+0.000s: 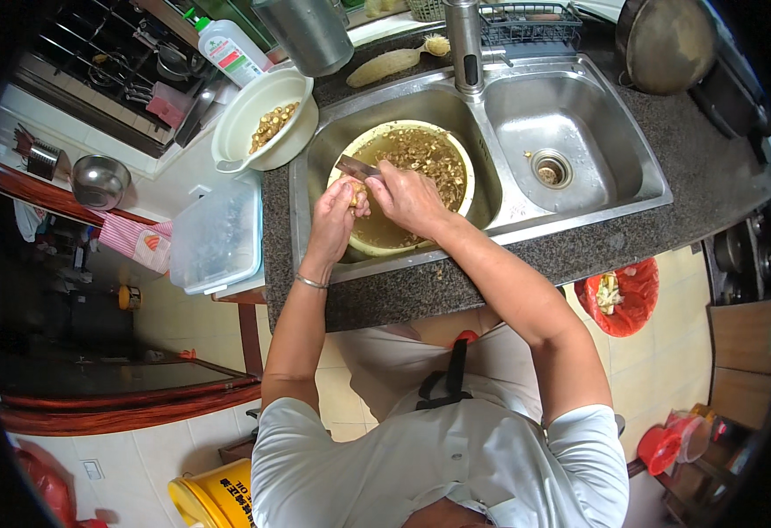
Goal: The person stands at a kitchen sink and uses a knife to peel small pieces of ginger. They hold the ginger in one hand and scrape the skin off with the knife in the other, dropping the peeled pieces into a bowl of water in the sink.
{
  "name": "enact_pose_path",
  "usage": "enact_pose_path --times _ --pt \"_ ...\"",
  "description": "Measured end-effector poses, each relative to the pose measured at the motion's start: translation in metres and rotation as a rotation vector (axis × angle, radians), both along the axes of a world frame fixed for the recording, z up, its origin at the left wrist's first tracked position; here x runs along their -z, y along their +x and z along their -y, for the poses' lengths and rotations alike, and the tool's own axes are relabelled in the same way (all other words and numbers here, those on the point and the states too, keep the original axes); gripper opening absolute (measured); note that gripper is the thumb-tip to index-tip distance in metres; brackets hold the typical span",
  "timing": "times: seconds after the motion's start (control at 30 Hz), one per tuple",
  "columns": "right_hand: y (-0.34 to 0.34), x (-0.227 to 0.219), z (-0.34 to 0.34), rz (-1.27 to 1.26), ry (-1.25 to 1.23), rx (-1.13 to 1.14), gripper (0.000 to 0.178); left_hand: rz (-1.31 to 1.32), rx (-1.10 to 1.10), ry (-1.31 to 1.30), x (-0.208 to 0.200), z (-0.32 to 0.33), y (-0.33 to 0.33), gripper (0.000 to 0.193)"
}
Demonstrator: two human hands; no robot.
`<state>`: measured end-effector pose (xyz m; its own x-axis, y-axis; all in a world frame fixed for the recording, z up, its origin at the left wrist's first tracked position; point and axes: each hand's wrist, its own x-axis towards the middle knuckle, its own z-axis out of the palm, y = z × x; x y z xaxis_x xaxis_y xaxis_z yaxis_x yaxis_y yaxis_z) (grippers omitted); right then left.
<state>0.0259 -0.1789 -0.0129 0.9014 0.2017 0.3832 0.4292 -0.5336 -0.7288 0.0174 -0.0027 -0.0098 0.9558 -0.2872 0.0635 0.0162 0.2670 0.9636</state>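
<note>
Over a pale yellow basin (467,194) in the left sink bowl, my two hands work close together. My left hand (332,216) pinches a small yellowish-brown piece of food (358,195), its kind too small to tell. In my right hand (412,204) is a knife (356,167), its short, broad blade pointing left just above that piece. The fingers hide the handle. Murky brown water fills the basin, with many brown and pale bits (420,154) afloat, mostly toward its far and right sides.
Left of the sink, a white bowl (229,145) holds similar pieces. A clear lidded box (218,233) lies nearer. Behind stand a metal container (306,35), a pump bottle (230,51), a dried loofah (390,66) and the faucet (467,53). A red-lined bin (636,304) sits below right.
</note>
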Motion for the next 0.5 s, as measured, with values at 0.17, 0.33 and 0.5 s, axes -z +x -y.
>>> enact_pose_path --times 0.17,0.33,0.5 --pt "0.0023 0.0056 -0.0008 0.021 0.086 0.004 0.029 -0.044 -0.036 -0.054 -0.0045 0.0038 0.0003 0.023" --pt "0.0006 0.0057 0.0 -0.011 0.061 -0.048 0.03 -0.029 0.001 -0.009 0.0012 0.002 0.0029 0.026" --pt "0.0049 0.0028 0.0044 -0.079 -0.016 0.003 0.031 -0.099 0.085 -0.098 0.003 -0.0024 0.0015 0.029"
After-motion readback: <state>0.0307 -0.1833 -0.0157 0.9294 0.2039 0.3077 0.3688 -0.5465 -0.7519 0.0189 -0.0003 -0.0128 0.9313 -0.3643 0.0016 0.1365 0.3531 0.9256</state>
